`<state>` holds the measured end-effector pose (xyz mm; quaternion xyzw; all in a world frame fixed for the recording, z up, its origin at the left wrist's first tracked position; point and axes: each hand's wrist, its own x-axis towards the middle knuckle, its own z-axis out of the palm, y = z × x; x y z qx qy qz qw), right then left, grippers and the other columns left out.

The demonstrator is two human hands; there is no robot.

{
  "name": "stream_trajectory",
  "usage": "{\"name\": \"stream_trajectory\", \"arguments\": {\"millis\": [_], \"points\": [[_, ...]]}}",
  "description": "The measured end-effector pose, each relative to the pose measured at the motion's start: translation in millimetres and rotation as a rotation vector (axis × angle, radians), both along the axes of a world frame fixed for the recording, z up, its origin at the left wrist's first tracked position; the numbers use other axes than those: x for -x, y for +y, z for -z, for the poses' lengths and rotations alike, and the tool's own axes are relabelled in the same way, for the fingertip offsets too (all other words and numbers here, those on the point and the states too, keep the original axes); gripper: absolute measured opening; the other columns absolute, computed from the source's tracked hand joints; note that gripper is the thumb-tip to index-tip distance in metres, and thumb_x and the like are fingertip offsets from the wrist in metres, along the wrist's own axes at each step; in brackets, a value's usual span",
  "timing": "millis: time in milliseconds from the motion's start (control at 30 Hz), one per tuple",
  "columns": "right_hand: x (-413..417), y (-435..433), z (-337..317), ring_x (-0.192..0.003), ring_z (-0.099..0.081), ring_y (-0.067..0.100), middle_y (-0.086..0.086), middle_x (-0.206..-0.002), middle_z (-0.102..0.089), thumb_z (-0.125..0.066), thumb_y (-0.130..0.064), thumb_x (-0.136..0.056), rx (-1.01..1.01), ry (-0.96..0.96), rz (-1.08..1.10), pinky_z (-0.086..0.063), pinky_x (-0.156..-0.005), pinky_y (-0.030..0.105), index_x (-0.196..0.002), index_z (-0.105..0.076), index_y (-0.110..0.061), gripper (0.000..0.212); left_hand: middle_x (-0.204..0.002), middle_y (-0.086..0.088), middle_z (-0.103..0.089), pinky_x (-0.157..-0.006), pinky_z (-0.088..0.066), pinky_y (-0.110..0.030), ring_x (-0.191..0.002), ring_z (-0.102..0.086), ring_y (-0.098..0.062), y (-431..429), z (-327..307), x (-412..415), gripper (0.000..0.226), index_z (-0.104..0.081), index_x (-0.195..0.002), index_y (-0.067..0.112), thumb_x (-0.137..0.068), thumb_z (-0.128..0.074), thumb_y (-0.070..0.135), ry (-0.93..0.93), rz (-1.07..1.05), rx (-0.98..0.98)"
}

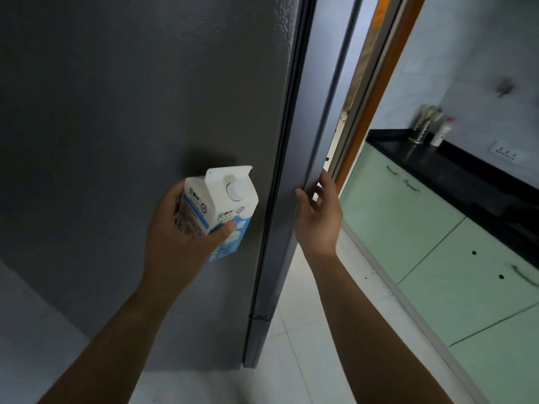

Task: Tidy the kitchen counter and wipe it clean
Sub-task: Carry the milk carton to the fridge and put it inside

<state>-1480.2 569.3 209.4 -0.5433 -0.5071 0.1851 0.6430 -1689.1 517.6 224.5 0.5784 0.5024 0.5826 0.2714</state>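
Milk carton (217,211) top up, gripped in left hand (175,237), just left of fridge door (312,126). Right hand (319,220) nearer: fingers (325,182) hooked round door's edge, thumb in front.

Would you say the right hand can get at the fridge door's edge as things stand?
Likely yes: the right hand is on the door edge, thumb in front, fingers round it, nothing in between.
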Motion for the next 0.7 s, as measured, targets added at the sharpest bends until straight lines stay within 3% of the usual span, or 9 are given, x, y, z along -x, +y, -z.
{"name": "stream_trajectory", "arguments": {"millis": [200, 300, 400, 533, 700], "points": [[-5, 1, 0, -0.116, -0.049, 0.001, -0.012, -0.130, -0.054, -0.058, -0.017, -0.089, -0.019, -0.084, -0.018, -0.047, -0.093, 0.023, -0.139, -0.032, -0.038, 0.060, -0.105, 0.024, -0.057, -0.063, -0.045, -0.002, -0.096, -0.056, 0.015, 2, -1, -7, 0.073, -0.048, -0.114, 0.035, -0.048, -0.075, 0.051, 0.006, -0.006, -0.017], [-6, 0, 0, -0.119, -0.047, -0.001, -0.028, -0.128, -0.048, -0.060, -0.017, -0.088, -0.026, -0.089, -0.006, -0.050, -0.092, 0.030, -0.137, -0.029, -0.047, 0.065, -0.106, 0.022, -0.059, -0.062, -0.045, -0.002, -0.094, -0.056, 0.016, 3, -2, -10, 0.073, -0.048, -0.113, 0.036, -0.047, -0.074, 0.053, 0.022, -0.010, -0.009], [-6, -1, 0, -0.116, -0.051, 0.000, -0.044, -0.120, -0.045, -0.061, -0.018, -0.087, -0.060, -0.095, 0.003, -0.051, -0.090, 0.026, -0.136, -0.032, -0.045, 0.063, -0.105, 0.024, -0.058, -0.063, -0.045, -0.002, -0.095, -0.055, 0.017, 2, -3, -14, 0.072, -0.048, -0.112, 0.036, -0.048, -0.076, 0.050, 0.028, -0.037, -0.008], [-8, -1, 1, -0.110, -0.055, 0.004, -0.020, -0.125, -0.056, -0.062, -0.016, -0.087, -0.107, -0.076, -0.011, -0.053, -0.087, 0.025, -0.137, -0.037, -0.037, 0.060, -0.105, 0.024, -0.057, -0.064, -0.043, -0.001, -0.093, -0.055, 0.019, -1, -4, -21, 0.069, -0.049, -0.114, 0.030, -0.054, -0.083, 0.034, 0.064, -0.072, -0.022], [-6, 0, 3, -0.117, -0.054, 0.010, -0.015, -0.127, -0.054, -0.062, -0.015, -0.087, -0.137, -0.038, -0.023, -0.051, -0.093, 0.038, -0.137, -0.041, -0.029, 0.056, -0.106, 0.019, -0.059, -0.065, -0.045, -0.003, -0.095, -0.057, 0.013, -8, -11, -35, 0.072, -0.051, -0.115, 0.023, -0.051, -0.076, 0.045, 0.085, -0.051, -0.014]]}}
